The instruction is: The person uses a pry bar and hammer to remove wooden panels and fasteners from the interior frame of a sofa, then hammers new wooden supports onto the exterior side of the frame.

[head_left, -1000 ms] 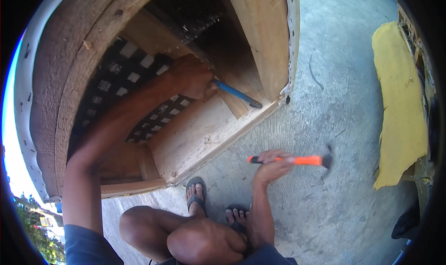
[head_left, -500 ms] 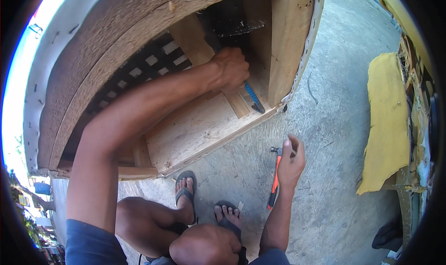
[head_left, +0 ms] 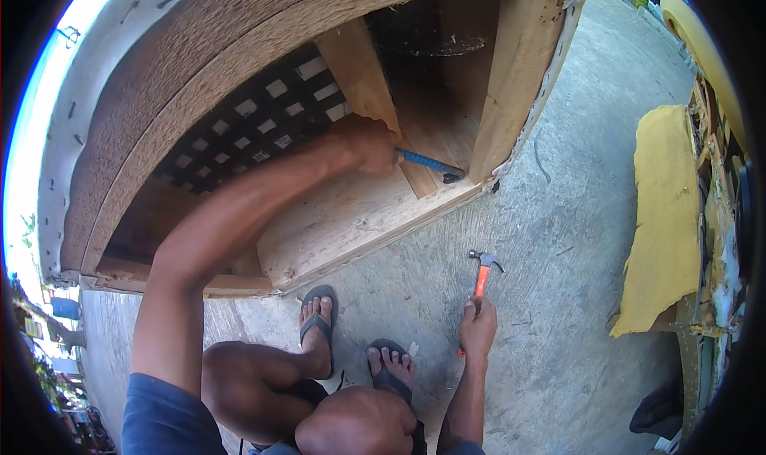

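Left grip [head_left: 373,146] is holding a blue ridged bar [head_left: 428,162] inside the wooden frame [head_left: 511,88] — its dark tip [head_left: 453,176] is sitting near the lower rail's [head_left: 375,235] right end! Right grip [head_left: 479,326] is clasping an orange-handled hammer [head_left: 483,278] over the grey floor [head_left: 574,311], the metal head [head_left: 483,259] facing away from the body — and a yellow sheet [head_left: 658,223] is showing to the right.

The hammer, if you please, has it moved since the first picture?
Yes, the hammer has turned; its head moved left, away from the yellow sheet.
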Tool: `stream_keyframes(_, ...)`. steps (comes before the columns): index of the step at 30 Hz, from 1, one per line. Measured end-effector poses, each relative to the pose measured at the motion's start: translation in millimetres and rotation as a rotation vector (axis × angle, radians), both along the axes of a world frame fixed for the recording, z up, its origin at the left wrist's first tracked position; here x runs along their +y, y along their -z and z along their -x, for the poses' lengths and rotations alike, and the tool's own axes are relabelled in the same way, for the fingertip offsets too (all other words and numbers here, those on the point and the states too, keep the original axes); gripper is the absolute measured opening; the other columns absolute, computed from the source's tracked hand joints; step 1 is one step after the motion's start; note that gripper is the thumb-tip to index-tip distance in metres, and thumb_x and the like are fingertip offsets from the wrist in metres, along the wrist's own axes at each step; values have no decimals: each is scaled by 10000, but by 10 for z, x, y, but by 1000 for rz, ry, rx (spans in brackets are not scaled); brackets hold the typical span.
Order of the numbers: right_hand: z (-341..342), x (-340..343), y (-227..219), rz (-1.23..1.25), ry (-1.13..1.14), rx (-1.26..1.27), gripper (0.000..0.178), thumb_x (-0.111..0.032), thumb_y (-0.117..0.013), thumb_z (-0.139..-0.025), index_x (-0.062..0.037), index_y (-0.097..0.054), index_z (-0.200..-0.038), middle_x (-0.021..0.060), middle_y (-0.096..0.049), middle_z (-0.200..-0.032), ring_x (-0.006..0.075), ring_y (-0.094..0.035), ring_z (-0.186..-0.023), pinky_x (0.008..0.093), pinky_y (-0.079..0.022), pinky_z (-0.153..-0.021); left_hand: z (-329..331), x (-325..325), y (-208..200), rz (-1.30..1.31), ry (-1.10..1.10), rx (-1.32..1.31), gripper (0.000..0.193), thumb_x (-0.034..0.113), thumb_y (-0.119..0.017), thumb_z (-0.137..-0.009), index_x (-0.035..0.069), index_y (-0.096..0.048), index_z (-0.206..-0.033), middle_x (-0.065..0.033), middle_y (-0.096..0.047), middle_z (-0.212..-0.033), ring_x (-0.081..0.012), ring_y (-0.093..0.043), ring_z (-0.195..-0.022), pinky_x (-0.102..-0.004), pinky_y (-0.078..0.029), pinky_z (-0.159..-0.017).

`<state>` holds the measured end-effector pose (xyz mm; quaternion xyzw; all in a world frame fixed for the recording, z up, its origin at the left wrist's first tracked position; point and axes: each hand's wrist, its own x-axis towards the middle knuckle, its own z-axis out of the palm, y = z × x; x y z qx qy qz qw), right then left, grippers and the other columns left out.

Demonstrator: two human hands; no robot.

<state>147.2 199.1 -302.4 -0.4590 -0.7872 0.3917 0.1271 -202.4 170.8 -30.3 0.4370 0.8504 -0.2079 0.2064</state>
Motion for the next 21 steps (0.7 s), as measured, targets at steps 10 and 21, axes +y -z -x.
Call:
stream_keyframes(10,-90,217,257,192,-5,-169,303,-119,-638,-923,2,-552,-1186,190,-609,-952,371,-664,-865,498,-536,-763,182,63,29,20,114,32,361,352,-552,-1001,143,-725,-1238,-111,-734,-1158,-309,-695,-1114,-439,-547,-953)
stream_keyframes(21,689,351,-1399,280,521,1138,245,-250,-427,-1087,-20,-477,-1156,8,-440,-648,89,-406,-427,275,-398,-344,415,179,43,-76,436,134,289,343,-629,-955,125,-796,-1044,-112,-765,-994,-326,-723,-1018,-438,-574,-891)
